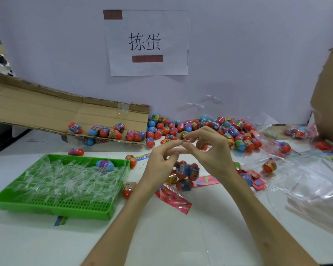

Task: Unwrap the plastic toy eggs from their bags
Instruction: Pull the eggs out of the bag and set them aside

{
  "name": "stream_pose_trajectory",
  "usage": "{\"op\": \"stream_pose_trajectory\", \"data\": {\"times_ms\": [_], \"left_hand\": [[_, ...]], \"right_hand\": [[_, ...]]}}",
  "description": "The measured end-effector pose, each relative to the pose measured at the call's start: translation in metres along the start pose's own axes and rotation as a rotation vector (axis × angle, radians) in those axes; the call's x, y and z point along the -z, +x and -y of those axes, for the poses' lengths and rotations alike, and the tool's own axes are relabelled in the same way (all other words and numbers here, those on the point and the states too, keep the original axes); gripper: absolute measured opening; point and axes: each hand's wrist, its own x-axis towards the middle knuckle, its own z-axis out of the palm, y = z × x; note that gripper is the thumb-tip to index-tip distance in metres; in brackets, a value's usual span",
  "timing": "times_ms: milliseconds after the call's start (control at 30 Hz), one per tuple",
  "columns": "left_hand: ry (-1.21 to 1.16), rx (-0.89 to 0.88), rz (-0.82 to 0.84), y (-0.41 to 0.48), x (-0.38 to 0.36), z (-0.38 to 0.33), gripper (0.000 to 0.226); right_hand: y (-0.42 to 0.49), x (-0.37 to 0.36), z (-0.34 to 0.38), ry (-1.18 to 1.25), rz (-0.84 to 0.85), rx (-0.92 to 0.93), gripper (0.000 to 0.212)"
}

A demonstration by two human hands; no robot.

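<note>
Bagged eggs — partly hidden behind left hand.

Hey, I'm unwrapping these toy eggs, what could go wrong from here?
The eggs on the tilted cardboard flap could roll off. The blue egg in the green tray lies among clear scraps and might get thrown out with them. The thin clear strip that your left hand and right hand seem to pinch could drop among the eggs.
</note>
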Motion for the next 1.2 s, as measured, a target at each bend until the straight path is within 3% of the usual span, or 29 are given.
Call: {"op": "stream_pose_trajectory", "data": {"times_ms": [800, 933, 1200], "left_hand": [[0.051, -0.021, -0.003, -0.001, 0.0005, -0.0041, 0.041], [0.017, -0.006, -0.019, -0.0015, -0.002, -0.0047, 0.031], [0.032, -0.006, -0.111, -0.0012, -0.002, -0.0036, 0.023]], "right_hand": [[-0.0007, -0.0008, 0.0046, -0.057, -0.068, 0.063, 0.014], [-0.002, -0.0025, 0.0046, -0.066, -0.078, 0.064, 0.013], [-0.0024, -0.0061, 0.0037, -0.05, 0.071, 0.03, 0.008]]}}
